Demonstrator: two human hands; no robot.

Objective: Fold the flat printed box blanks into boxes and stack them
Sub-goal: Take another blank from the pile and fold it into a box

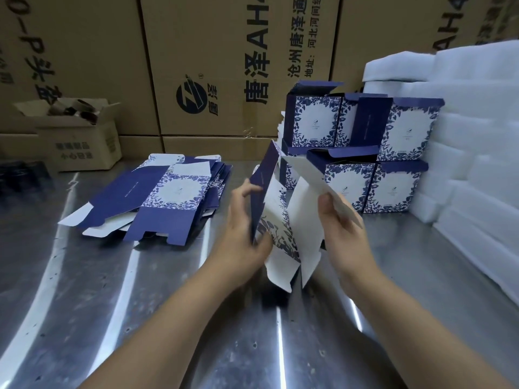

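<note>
Surface was a shiny brushed-steel table [168,318] with streaky glare, running under both forearms. Room behind it was a wall of large brown corrugated cartons with black print [202,66], stacked beyond the hands and filling the whole background.

Containers:
- Small brown cardboard carton [84,147], far left of the left hand and up against the carton wall, top flaps open. Something dark inside, couldn't tell what.
- Folded blue-and-white floral printed boxes [351,153] just beyond the hands and slightly to the right, stacked in two tiers and touching each other. Lid flaps stood up or hung loose, not tucked. Interiors looked dark, contents not visible.
- Stack of white foam sheets [463,150] to the right of the right hand, butted against the folded boxes.

Loose pile of flat blue-and-white printed box blanks [168,192] lay on the table left of the left hand, fanned untidily, print side up on top.

Work piece: one partly opened blue-and-white box blank [283,220] held between the hands, above the table, white inner side mostly facing the camera and bottom flaps hanging down.

Left hand [244,234] — thumb and curled fingers pinched the dark blue side panel at its edge. Right hand [342,234] — thumb on top, fingers beneath, pinching a white flap on the blank's right side.
</note>
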